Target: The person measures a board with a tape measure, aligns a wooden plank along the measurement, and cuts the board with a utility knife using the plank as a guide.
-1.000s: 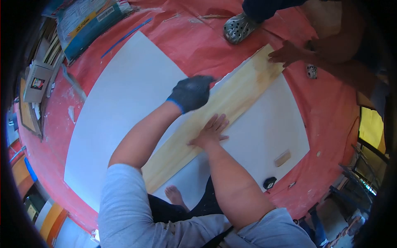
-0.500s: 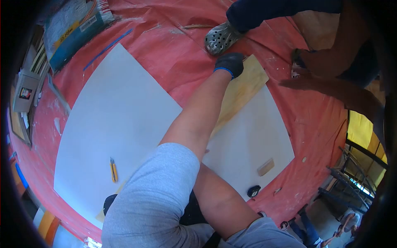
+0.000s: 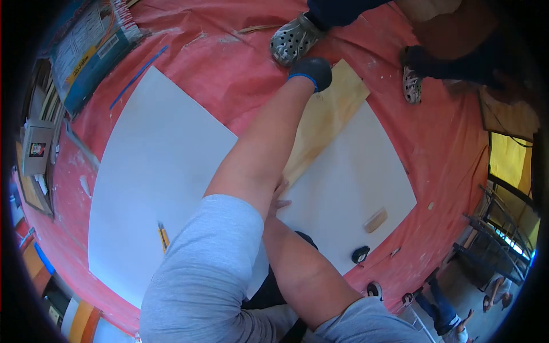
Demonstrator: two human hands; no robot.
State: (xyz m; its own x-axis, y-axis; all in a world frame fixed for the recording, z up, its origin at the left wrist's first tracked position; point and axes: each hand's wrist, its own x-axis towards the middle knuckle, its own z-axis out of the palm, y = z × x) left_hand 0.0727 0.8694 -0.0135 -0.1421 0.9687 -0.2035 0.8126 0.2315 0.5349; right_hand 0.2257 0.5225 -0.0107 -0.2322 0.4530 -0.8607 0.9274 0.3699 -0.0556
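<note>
My left hand (image 3: 311, 73), in a black glove with a blue cuff, reaches far forward to the left edge of a yellowish wooden board (image 3: 329, 117), near its far end. The glove looks rounded and closed; whatever its fingers grip is hidden. Partly covered by my left forearm, my bare right hand (image 3: 278, 200) rests at the board's near end with two digits apart. The board lies over a white panel (image 3: 354, 171). Another white surface (image 3: 160, 143) spreads to the left, where a yellow utility knife (image 3: 163, 237) lies; my arms hide whether the two white areas join.
A small wooden block (image 3: 376, 220) and a black tape measure (image 3: 360, 254) sit on the right panel. Red tarp (image 3: 229, 68) covers the floor. Ahead stands another person in grey clogs (image 3: 294, 41). A filled bag (image 3: 94, 54) lies far left; metal frames (image 3: 500, 228) stand right.
My right hand has come partly into view beside the board. The other person's arm, earlier stretched toward the board from the right, has drawn back. The camera view has shifted slightly.
</note>
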